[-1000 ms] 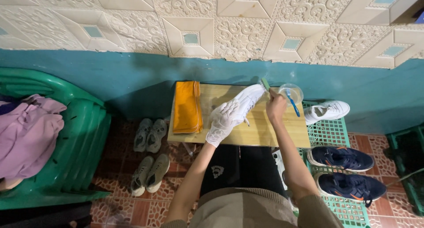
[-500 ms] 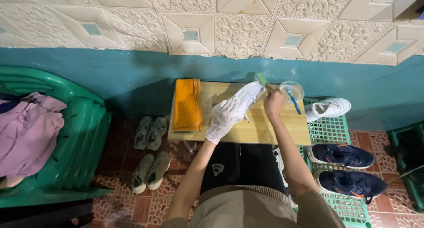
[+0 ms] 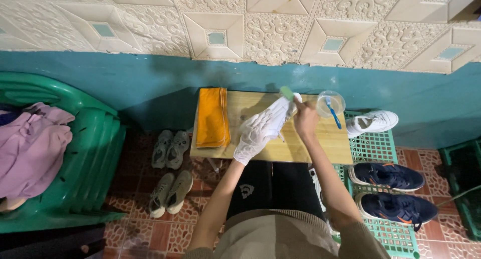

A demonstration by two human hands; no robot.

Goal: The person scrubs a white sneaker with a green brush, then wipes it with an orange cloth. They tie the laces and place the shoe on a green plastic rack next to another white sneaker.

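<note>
My left hand (image 3: 253,136), in a white glove, grips a white sneaker (image 3: 278,111) over a small wooden table (image 3: 320,143). My right hand (image 3: 304,119) holds a green brush (image 3: 287,93) against the sneaker's toe end. A clear cup (image 3: 330,103) with a blue toothbrush (image 3: 333,114) in it stands on the table just right of my right hand. A folded orange cloth (image 3: 212,117) lies on the table's left side.
A second white sneaker (image 3: 372,122) and two dark blue sneakers (image 3: 393,189) lie on a green plastic rack (image 3: 378,153) at right. Two grey pairs of shoes (image 3: 170,171) sit on the tiled floor at left. Green stacked chairs (image 3: 85,153) hold pink clothing (image 3: 30,148).
My right hand with the green brush has slid left along the sneaker's toe end, away from the cup. The gloved left hand keeps holding the sneaker.
</note>
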